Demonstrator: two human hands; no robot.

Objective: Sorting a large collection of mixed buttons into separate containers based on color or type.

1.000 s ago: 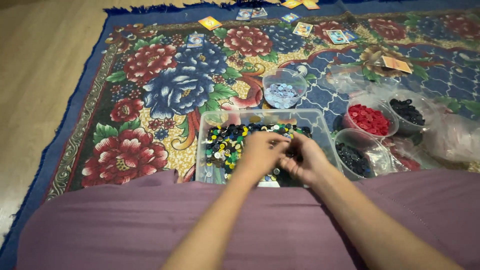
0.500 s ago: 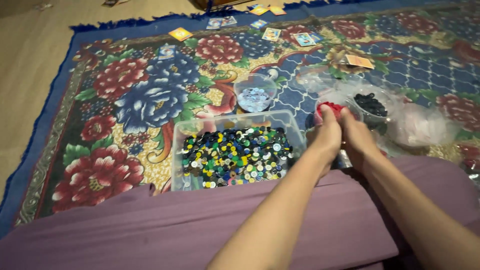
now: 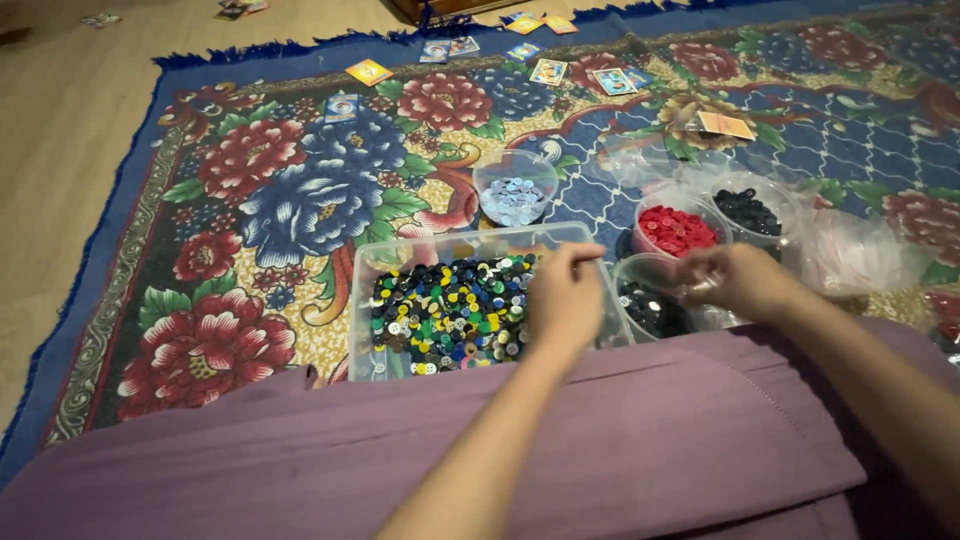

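**Two hands over the button tubs**

Two hands work here. My left hand [image 3: 565, 300] hangs over the right end of the clear tub of mixed buttons [image 3: 450, 310], fingers curled; whether it grips a button I cannot tell. My right hand [image 3: 735, 280] pinches above the cup of dark buttons [image 3: 648, 308], beside the red buttons [image 3: 677, 230].

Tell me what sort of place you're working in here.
Likely a home room, worked on the floor: a flowered rug on wood flooring, a clear tub of mixed buttons, and scattered cards.
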